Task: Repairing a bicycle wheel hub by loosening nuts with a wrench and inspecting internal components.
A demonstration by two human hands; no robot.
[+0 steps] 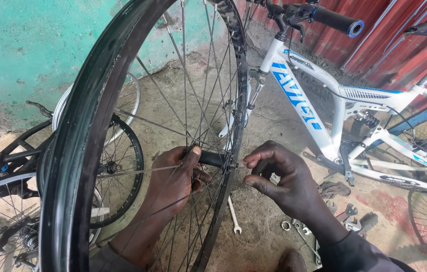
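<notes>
A black bicycle wheel rim [72, 151] with thin steel spokes stands upright close in front of me. My left hand [170, 176] reaches through the spokes and grips the black hub [212, 159] at the wheel's centre. My right hand [281, 176] is at the hub's right end, thumb and fingers pinched around the axle tip [238, 162]. What it pinches is too small to make out.
A white and blue bicycle frame [324, 106] stands at the right by a red corrugated wall. More wheels [118, 166] lie at the left. Spanners [234, 216] and other tools [346, 216] are scattered on the dirt floor. A teal wall is behind.
</notes>
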